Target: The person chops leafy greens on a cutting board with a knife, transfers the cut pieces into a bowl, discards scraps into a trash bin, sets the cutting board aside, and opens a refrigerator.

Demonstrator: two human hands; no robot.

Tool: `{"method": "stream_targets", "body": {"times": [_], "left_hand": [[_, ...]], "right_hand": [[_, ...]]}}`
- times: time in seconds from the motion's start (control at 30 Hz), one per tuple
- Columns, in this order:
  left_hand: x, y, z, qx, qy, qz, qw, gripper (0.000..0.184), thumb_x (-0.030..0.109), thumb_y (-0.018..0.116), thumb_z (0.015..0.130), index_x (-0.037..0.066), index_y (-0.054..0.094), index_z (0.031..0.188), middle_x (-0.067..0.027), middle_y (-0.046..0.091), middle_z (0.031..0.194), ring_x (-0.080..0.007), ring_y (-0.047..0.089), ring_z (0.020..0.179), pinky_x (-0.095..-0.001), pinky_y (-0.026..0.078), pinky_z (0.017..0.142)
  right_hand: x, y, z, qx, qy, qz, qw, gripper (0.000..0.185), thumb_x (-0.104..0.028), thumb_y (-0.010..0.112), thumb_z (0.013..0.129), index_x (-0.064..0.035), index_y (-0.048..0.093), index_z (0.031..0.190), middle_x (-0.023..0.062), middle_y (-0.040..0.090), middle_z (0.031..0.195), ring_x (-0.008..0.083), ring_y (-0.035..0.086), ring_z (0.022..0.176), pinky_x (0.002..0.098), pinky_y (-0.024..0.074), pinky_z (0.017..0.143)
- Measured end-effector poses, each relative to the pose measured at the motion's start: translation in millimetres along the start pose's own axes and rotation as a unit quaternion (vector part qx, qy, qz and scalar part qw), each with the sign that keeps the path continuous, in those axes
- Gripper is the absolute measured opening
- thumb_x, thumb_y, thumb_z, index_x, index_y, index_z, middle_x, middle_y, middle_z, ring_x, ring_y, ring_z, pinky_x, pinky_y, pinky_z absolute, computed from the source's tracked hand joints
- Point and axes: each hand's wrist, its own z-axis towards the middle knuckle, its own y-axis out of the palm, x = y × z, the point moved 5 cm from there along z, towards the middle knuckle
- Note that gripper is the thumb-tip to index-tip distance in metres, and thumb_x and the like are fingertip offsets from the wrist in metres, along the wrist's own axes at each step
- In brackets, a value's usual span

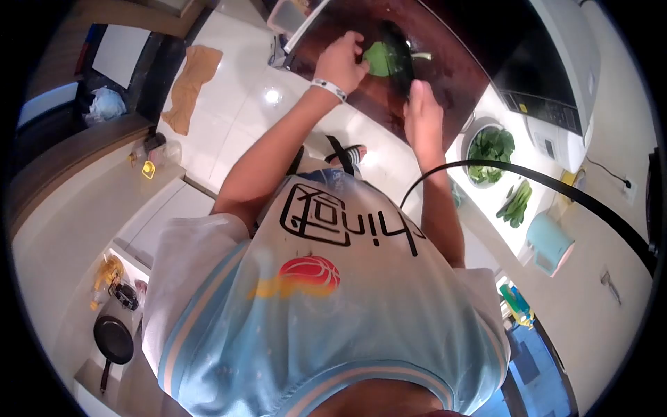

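Note:
A green vegetable with a pale stem lies on the dark reddish-brown board; its exact kind is hard to make out. My left hand, with a white band on its wrist, is curled with its fingertips against the vegetable's left side. My right hand is closed around the handle of a knife. The wide dark blade stands across the vegetable, hiding its middle, with the stem showing to the right. The handle is mostly covered by my fingers.
Right of the board are a bowl of leafy greens, a loose bunch of greens and a light blue jug. A black appliance stands beyond. A black cable arcs across the right side. A brown cloth lies at left.

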Motion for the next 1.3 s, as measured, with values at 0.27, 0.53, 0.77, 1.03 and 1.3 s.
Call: {"method": "stream_targets", "body": {"times": [0.27, 0.53, 0.77, 1.03, 1.3], "left_hand": [[-8, -10, -6, 0.04, -0.042, -0.017, 0.998, 0.027, 0.013, 0.07, 0.079, 0.006, 0.064, 0.104, -0.0096, 0.07, 0.084, -0.0287, 0.067, 0.074, -0.0379, 0.053, 0.071], [-1, -39, -8, 0.108, -0.029, 0.014, 0.994, 0.024, 0.023, 0.067, 0.083, 0.005, 0.067, 0.1, -0.01, 0.07, 0.091, -0.0265, 0.067, 0.081, -0.0373, 0.053, 0.075], [15, 3, -4, 0.006, -0.018, 0.158, 0.987, 0.031, 0.031, 0.066, 0.084, 0.008, 0.065, 0.106, -0.0121, 0.067, 0.099, -0.0338, 0.065, 0.091, -0.0436, 0.052, 0.079], [38, 26, -34, 0.04, 0.089, 0.031, 0.995, 0.051, 0.019, 0.053, 0.093, -0.01, 0.042, 0.133, -0.0307, 0.053, 0.124, -0.0453, 0.05, 0.113, -0.0477, 0.04, 0.1], [48, 75, -28, 0.069, 0.014, -0.074, 0.995, 0.059, 0.021, 0.046, 0.098, -0.012, 0.027, 0.143, -0.0312, 0.03, 0.149, -0.0439, 0.029, 0.138, -0.0446, 0.021, 0.116]], "right_hand": [[-20, -3, -15, -0.007, 0.014, 0.029, 0.999, 0.04, -0.034, 0.035, 0.105, 0.0004, 0.051, 0.091, 0.0114, 0.053, 0.064, 0.0181, 0.056, 0.062, 0.0346, 0.044, 0.056], [-13, 3, -8, 0.015, -0.02, 0.01, 1.0, 0.035, -0.031, 0.036, 0.104, -0.0011, 0.05, 0.093, 0.0286, 0.058, 0.071, 0.0483, 0.058, 0.071, 0.0508, 0.043, 0.061], [29, -56, -4, 0.089, 0.056, 0.202, 0.974, 0.044, -0.039, 0.032, 0.106, -0.0053, 0.047, 0.082, 0.0039, 0.048, 0.057, 0.0125, 0.043, 0.039, 0.0268, 0.0362, 0.039], [115, -66, 19, 0.04, 0.162, 0.338, 0.926, 0.038, -0.041, 0.035, 0.104, -0.0078, 0.045, 0.088, 0.0045, 0.046, 0.057, 0.0133, 0.04, 0.036, 0.0286, 0.0354, 0.035], [98, -33, 36, -0.073, 0.155, 0.406, 0.898, 0.039, -0.041, 0.036, 0.104, -0.0046, 0.049, 0.098, 0.0046, 0.048, 0.059, 0.0125, 0.04, 0.037, 0.0285, 0.0374, 0.035]]}}
